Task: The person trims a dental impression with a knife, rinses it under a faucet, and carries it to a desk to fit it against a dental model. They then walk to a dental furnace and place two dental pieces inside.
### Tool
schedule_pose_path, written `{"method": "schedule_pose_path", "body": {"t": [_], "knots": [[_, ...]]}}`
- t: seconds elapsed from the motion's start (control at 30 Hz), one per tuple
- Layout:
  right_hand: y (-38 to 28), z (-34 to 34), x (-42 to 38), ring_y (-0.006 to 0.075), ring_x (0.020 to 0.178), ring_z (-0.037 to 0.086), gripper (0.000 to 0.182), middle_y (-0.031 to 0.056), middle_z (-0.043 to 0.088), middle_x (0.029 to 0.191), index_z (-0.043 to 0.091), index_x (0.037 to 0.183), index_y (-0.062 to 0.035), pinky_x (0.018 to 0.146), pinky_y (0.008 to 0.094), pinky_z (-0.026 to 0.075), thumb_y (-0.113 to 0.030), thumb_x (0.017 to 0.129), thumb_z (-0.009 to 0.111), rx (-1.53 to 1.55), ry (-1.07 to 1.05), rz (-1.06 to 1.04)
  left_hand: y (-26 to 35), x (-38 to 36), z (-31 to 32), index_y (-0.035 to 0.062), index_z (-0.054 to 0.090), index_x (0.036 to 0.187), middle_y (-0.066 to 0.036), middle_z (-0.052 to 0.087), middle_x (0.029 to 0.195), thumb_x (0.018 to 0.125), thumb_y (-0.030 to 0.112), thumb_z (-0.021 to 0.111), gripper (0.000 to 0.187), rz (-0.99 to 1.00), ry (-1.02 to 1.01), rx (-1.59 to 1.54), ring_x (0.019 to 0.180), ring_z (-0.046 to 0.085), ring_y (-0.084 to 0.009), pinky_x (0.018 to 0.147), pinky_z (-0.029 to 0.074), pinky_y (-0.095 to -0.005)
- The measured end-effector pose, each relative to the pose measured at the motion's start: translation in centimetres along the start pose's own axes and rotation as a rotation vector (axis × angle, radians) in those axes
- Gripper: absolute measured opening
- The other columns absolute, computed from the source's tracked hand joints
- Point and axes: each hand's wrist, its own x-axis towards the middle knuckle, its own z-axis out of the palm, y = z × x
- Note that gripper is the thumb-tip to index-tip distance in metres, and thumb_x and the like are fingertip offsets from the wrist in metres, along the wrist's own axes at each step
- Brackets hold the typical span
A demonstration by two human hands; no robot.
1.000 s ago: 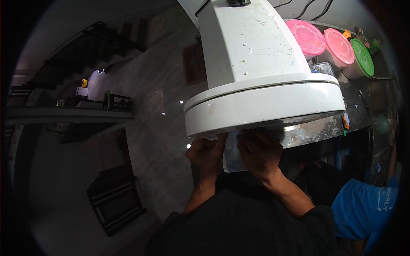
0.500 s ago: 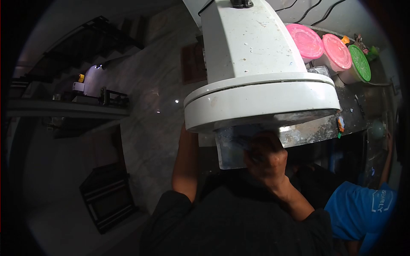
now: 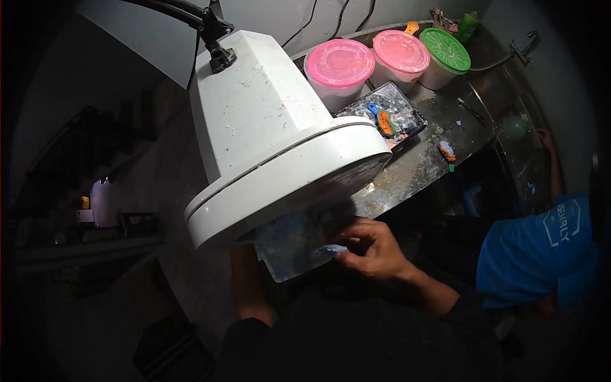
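Note:
My right hand (image 3: 377,253) is closed, pinching a small bluish-white piece (image 3: 332,249) with a rough edge between thumb and fingers. That piece is beside a translucent plastic tray (image 3: 286,264), partly covered by a large white lamp head (image 3: 286,184). My left forearm (image 3: 249,286) rises at the left of the tray, and the hand itself is hidden beneath the lamp head.
Tubs with a pink lid (image 3: 340,62), a second pink lid (image 3: 402,51) and a green lid (image 3: 445,49) stand along the wall on a stained counter (image 3: 423,172). Nearby lies a smeared dark tray (image 3: 410,111). A person in a blue shirt (image 3: 522,248) is at the right.
The view has swung, so the lamp head sits lower left and tilted, with more counter showing. My right hand has come out from the lamp's shadow, away from the tray, with the small piece visible.

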Motion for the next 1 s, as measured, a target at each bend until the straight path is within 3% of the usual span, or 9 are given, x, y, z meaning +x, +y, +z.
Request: {"method": "schedule_pose_path", "body": {"t": [0.13,0.33,0.4,0.47,0.57,0.73,0.83,0.9,1.0], "knots": [[-0.1,-5.6,-1.1,0.0137,0.082,0.059,0.042,0.0112,0.063,0.102,0.064,0.115,0.0075,0.063,0.0185,0.044,0.003,0.074,0.062,0.658,0.086,0.107,-1.5,-1.6,-3.0,0.0011,0.059,0.123,-0.014,0.065,0.118,0.098,0.022,0.051,0.033,-0.038,0.037,-0.066,0.103,0.063,-0.0254,0.085,0.052,-0.0375],[2.6,-16.5,1.2,0.0247,0.088,0.056,0.034,0.0137,0.055,0.098,0.057,0.105,0.0046,0.075,0.033,0.048,-0.006,0.074,0.047,0.98,0.458,0.077,-5.1,-4.6,-9.5,0.0013,0.058,0.128,-0.015,0.064,0.123,0.098,0.021,0.05,0.036,-0.025,0.007,-0.308,0.108,0.064,-0.0277,0.088,0.053,-0.0393],[2.9,-19.1,2.3,0.0239,0.088,0.055,0.034,0.013,0.055,0.097,0.057,0.105,0.0041,0.075,0.0327,0.047,-0.007,0.075,0.048,0.949,0.484,0.051,-2.8,-8.2,-5.5,0.0005,0.059,0.126,-0.017,0.065,0.121,0.099,0.018,0.048,0.034,0.292,0.239,1.523,0.107,0.064,-0.0308,0.088,0.053,-0.041],[2.6,-22.1,3.9,0.0209,0.086,0.055,0.029,0.01,0.056,0.095,0.058,0.105,0.0017,0.075,0.0306,0.045,-0.011,0.08,0.049,0.874,0.536,0.05,-3.5,-12.2,-3.9,0.0013,0.06,0.122,-0.015,0.064,0.114,0.099,0.02,0.049,0.032,0.313,0.585,1.019,0.1,0.062,-0.0279,0.084,0.051,-0.0386],[3.2,-28.3,7.0,0.0161,0.08,0.052,0.019,0.0068,0.056,0.092,0.059,0.099,-0.0012,0.067,0.0274,0.041,-0.018,0.091,0.055,0.873,0.542,0.009,-6.9,-18.6,-0.7,0.0025,0.061,0.116,-0.012,0.062,0.104,0.099,0.023,0.051,0.029,0.228,0.728,0.643,0.09,0.058,-0.0237,0.077,0.047,-0.0348],[5.9,-46.2,12.1,0.0123,0.063,0.046,0.022,0.0012,0.051,0.073,0.06,0.094,-0.0028,0.053,0.0246,0.033,-0.023,0.092,0.054,0.84,0.837,-0.121,-17.1,-27.8,4.1,0.0045,0.063,0.105,-0.007,0.059,0.088,0.099,0.029,0.054,0.027,-0.267,0.632,0.755,0.074,0.051,-0.0165,0.067,0.042,-0.0286],[9.5,-67.0,16.2,0.011,0.058,0.045,0.018,-0.0039,0.044,0.063,0.061,0.093,-0.007,0.05,0.0244,0.031,-0.023,0.088,0.054,0.905,1.072,-0.123,-21.3,-31.9,4.1,0.0057,0.065,0.098,-0.004,0.057,0.078,0.099,0.032,0.056,0.028,-0.582,0.523,0.839,0.064,0.047,-0.0123,0.06,0.038,-0.0249],[11.1,-77.1,17.5,0.0109,0.056,0.042,0.017,-0.0041,0.043,0.063,0.062,0.1,-0.0136,0.05,0.0264,0.031,-0.024,0.088,0.055,0.86,1.107,-0.049,-27.3,-34.2,-3.2,0.0048,0.066,0.094,-0.003,0.06,0.077,0.098,0.027,0.06,0.023,-0.647,0.51,0.886,0.067,0.049,-0.0112,0.061,0.039,-0.0238],[11.5,-87.9,18.4,0.0128,0.055,0.042,0.012,-0.0023,0.044,0.063,0.06,0.097,-0.0168,0.049,0.0274,0.031,-0.026,0.089,0.057,0.723,1.271,-0.018,-27.5,-32.2,5.3,0.0043,0.067,0.094,-0.004,0.061,0.079,0.097,0.026,0.06,0.023,-0.682,0.532,0.991,0.069,0.051,-0.0126,0.063,0.04,-0.025]]}}
